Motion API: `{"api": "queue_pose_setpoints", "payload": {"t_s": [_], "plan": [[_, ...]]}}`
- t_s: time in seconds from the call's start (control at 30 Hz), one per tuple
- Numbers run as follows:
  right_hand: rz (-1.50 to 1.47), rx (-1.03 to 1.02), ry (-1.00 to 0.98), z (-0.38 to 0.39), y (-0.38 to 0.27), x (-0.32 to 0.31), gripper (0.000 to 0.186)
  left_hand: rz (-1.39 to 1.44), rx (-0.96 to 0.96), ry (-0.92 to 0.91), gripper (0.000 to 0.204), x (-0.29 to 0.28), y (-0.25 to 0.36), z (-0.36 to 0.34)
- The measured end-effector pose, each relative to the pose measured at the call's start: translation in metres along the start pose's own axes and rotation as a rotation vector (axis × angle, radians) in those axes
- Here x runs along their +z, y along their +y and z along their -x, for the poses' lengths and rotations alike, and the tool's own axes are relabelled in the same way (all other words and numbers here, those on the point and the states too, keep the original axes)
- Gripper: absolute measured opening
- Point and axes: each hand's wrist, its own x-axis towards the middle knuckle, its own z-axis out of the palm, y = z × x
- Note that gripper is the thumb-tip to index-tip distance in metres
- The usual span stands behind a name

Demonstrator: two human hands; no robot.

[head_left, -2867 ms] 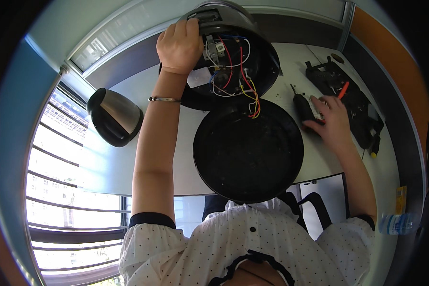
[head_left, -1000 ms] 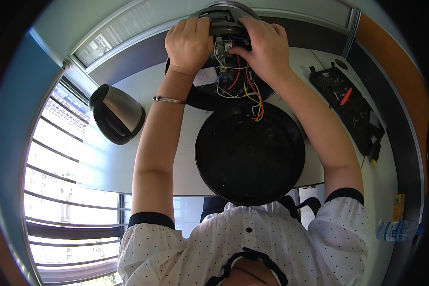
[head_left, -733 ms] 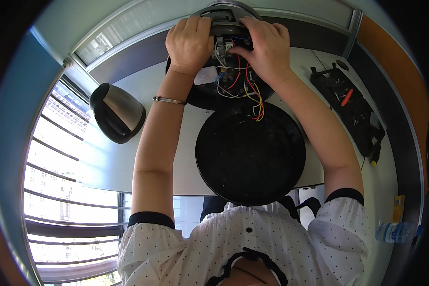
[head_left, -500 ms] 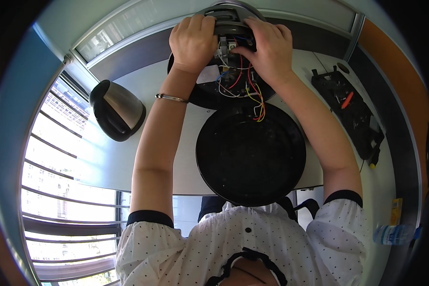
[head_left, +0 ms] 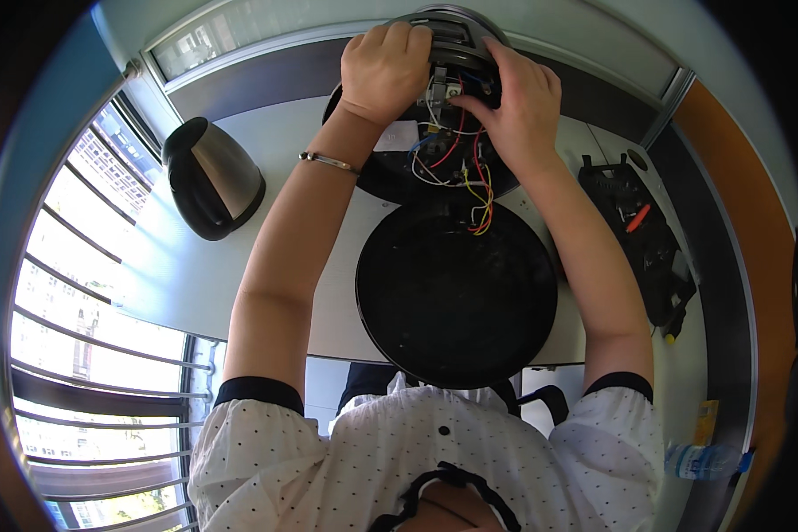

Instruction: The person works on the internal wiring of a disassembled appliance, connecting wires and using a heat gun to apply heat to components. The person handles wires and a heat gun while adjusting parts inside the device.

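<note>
At the far side of the desk stands an opened electric appliance that looks like a round electric griddle, its dark rounded housing [head_left: 459, 44] at the top. My left hand [head_left: 387, 73] is closed over the housing's left part, fingertips hidden. My right hand [head_left: 521, 102] grips the right side, its thumb reaching inward beside a small metal bracket [head_left: 439, 84]. Below the hands, red, white, blue and yellow wires [head_left: 470, 160] run across the open inside. Some of them reach the rim of a round black pan [head_left: 457, 293], which lies nearer me and overhangs the desk's front edge.
A steel and black kettle [head_left: 213, 177] stands on the desk at left, near a barred window. To the right lies a black tool case [head_left: 652, 239] with a red-handled tool [head_left: 638, 217] on it. A plastic bottle [head_left: 705, 461] is at lower right. A partition [head_left: 266, 80] rises behind the appliance.
The view has shifted slightly, so the desk items sit differently in it. Both hands keep about the same hold on the housing; the right thumb stays near the bracket.
</note>
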Motion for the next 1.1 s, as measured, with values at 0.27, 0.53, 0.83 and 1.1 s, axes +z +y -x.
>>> {"api": "queue_pose_setpoints", "payload": {"t_s": [0.27,0.53,0.83,1.1], "plan": [[-0.039,-0.153,-0.029,0.0,0.016,0.007,0.081,-0.059,0.001,-0.079,0.011,-0.003,0.0,-0.001],[0.047,-0.13,-0.078,-0.002,0.003,-0.004,0.092,-0.017,-0.011,-0.047,0.011,-0.004,-0.001,-0.003],[0.124,-0.101,-0.039,0.003,0.001,0.006,0.095,-0.002,-0.002,-0.034,0.011,-0.002,-0.001,-0.003],[0.142,-0.127,0.003,0.008,0.001,0.009,0.095,0.056,-0.01,-0.046,0.013,-0.004,0.0,-0.005]]}}
